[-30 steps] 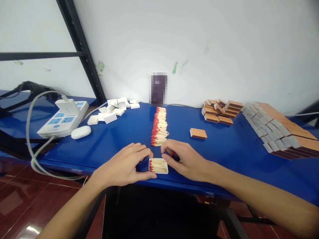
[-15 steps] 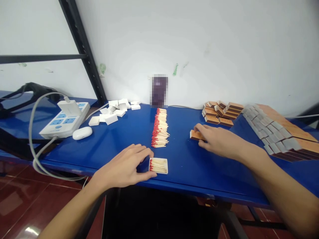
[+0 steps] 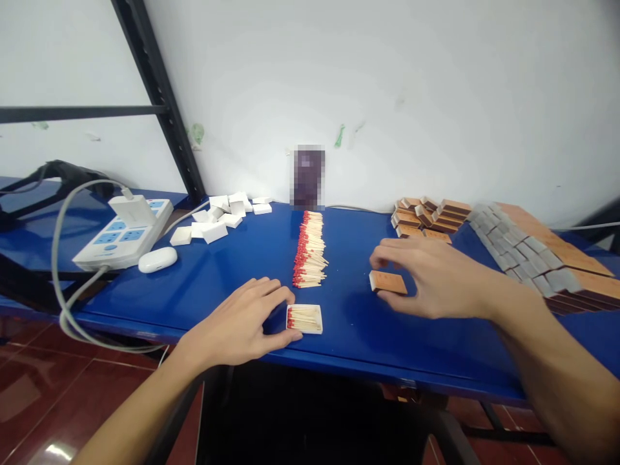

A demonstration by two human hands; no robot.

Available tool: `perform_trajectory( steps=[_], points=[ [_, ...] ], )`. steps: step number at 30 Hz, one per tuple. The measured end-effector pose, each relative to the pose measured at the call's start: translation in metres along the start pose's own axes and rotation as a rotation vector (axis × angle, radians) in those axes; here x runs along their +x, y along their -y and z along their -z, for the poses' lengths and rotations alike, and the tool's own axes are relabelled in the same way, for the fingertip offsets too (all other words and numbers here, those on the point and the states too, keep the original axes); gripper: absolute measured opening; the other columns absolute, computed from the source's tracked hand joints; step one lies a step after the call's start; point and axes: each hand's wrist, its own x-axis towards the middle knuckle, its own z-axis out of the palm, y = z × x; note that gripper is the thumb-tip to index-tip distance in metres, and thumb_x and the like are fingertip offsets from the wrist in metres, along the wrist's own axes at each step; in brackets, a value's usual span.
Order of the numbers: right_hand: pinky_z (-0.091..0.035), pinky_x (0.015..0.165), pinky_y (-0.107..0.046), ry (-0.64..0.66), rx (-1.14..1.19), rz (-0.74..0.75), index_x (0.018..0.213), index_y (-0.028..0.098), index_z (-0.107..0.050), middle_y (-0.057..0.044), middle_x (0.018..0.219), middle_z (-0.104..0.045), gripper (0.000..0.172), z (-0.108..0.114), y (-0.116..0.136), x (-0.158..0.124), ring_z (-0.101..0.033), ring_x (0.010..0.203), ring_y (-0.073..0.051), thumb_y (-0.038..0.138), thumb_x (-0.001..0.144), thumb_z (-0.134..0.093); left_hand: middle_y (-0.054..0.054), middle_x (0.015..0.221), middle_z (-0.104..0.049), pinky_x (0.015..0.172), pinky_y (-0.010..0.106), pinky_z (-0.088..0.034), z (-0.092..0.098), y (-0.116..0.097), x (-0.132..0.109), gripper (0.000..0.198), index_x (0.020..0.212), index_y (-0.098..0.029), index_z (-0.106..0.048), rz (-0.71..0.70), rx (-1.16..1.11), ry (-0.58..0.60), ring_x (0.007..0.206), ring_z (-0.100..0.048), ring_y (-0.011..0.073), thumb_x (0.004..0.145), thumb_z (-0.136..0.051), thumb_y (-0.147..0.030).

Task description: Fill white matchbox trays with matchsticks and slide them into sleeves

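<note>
My left hand [image 3: 239, 326] rests on the blue table [image 3: 232, 271] near its front edge, fingers curled, thumb and fingertips pinching the left side of a white tray filled with red-tipped matches [image 3: 304, 318]. My right hand [image 3: 431, 278] grips an orange matchbox sleeve [image 3: 387, 282] between thumb and fingers, just above the table surface. A long row of loose matches [image 3: 309, 248] lies in the table's middle, beyond the tray.
Empty white trays [image 3: 220, 216] are heaped at the back left. A power strip [image 3: 121, 232], its grey cable and a white earbud case [image 3: 157, 259] sit at far left. Orange sleeves [image 3: 426, 216] are piled at back right, with rows of finished boxes [image 3: 533, 255] beside them.
My right hand left the filled tray, reached right to the lone orange sleeve, closed on it and drew it back toward me. My left hand stayed on the tray.
</note>
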Motion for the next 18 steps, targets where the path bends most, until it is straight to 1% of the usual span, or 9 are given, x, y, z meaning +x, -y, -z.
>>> perform_trajectory(
  steps=[1,2,3,5,7,9,13,15,18],
  points=[
    [-0.039,0.066,-0.03,-0.013,0.001,0.086,0.088,0.021,-0.06,-0.005,0.084,-0.067,0.02,-0.003,0.01,0.004,-0.059,0.07,-0.019,0.038,0.079,-0.063,0.002,0.093,-0.057,0.087,0.037,-0.039,0.0,0.0,0.0,0.033,0.1,-0.022,-0.056,-0.002,0.001,0.007,0.089,-0.052,0.0225,0.091,-0.055,-0.054],
    [-0.038,0.066,-0.03,-0.049,0.003,0.132,0.091,0.02,-0.061,-0.006,0.084,-0.067,0.017,-0.008,0.02,0.009,-0.058,0.069,-0.018,0.034,0.083,-0.059,0.001,0.093,-0.057,0.088,0.037,-0.038,0.0,0.0,0.0,0.033,0.1,-0.022,-0.056,-0.004,0.001,0.012,0.089,-0.052,0.0225,0.091,-0.055,-0.054],
    [-0.037,0.064,-0.029,-0.057,0.002,0.167,0.094,0.019,-0.061,-0.006,0.084,-0.068,0.014,-0.014,0.031,0.014,-0.058,0.068,-0.017,0.029,0.088,-0.054,0.001,0.093,-0.057,0.089,0.038,-0.038,0.0,0.001,0.0,0.032,0.1,-0.022,-0.055,-0.008,0.001,0.015,0.089,-0.052,0.0224,0.091,-0.056,-0.054],
    [-0.031,0.058,-0.028,-0.001,-0.015,0.164,0.101,0.017,-0.062,-0.007,0.087,-0.069,0.017,-0.026,0.048,0.026,-0.059,0.066,-0.017,0.025,0.092,-0.049,0.001,0.091,-0.057,0.09,0.038,-0.038,0.0,0.001,0.0,0.032,0.099,-0.022,-0.055,-0.011,0.0,0.018,0.088,-0.052,0.0223,0.091,-0.057,-0.053],
    [-0.026,0.053,-0.028,0.047,-0.022,0.106,0.105,0.017,-0.062,-0.006,0.089,-0.07,0.019,-0.037,0.058,0.035,-0.059,0.064,-0.016,0.024,0.095,-0.048,0.001,0.089,-0.057,0.092,0.039,-0.037,0.0,0.001,0.0,0.033,0.098,-0.022,-0.055,-0.009,-0.004,0.021,0.087,-0.052,0.0221,0.09,-0.057,-0.054],
    [-0.027,0.054,-0.028,0.058,-0.011,0.079,0.107,0.016,-0.061,-0.007,0.092,-0.071,0.019,-0.044,0.06,0.04,-0.061,0.067,-0.017,0.024,0.096,-0.048,0.0,0.089,-0.057,0.096,0.041,-0.036,0.0,0.001,-0.001,0.033,0.097,-0.022,-0.056,-0.007,-0.012,0.021,0.087,-0.053,0.0218,0.089,-0.058,-0.054],
    [-0.032,0.057,-0.027,0.03,0.014,0.089,0.105,0.015,-0.061,-0.007,0.093,-0.069,0.017,-0.054,0.052,0.042,-0.064,0.074,-0.018,0.025,0.097,-0.049,0.0,0.089,-0.057,0.102,0.044,-0.033,-0.001,0.001,-0.001,0.033,0.099,-0.022,-0.056,-0.011,-0.025,0.021,0.087,-0.054,0.021,0.089,-0.06,-0.053],
    [-0.033,0.057,-0.027,0.034,0.02,0.095,0.101,0.016,-0.062,-0.007,0.091,-0.069,0.017,-0.057,0.05,0.041,-0.064,0.073,-0.018,0.024,0.098,-0.048,0.0,0.091,-0.056,0.098,0.042,-0.036,-0.001,0.001,-0.001,0.033,0.101,-0.022,-0.057,-0.009,-0.02,0.019,0.089,-0.054,0.0215,0.089,-0.06,-0.053],
    [-0.034,0.058,-0.026,0.023,0.039,0.087,0.097,0.016,-0.064,-0.006,0.086,-0.069,0.019,-0.062,0.05,0.04,-0.063,0.07,-0.017,0.023,0.099,-0.047,0.003,0.1,-0.055,0.088,0.038,-0.042,-0.001,0.002,-0.002,0.033,0.103,-0.022,-0.058,-0.026,-0.015,-0.009,0.095,-0.051,0.0226,0.088,-0.063,-0.051]
  ],
)
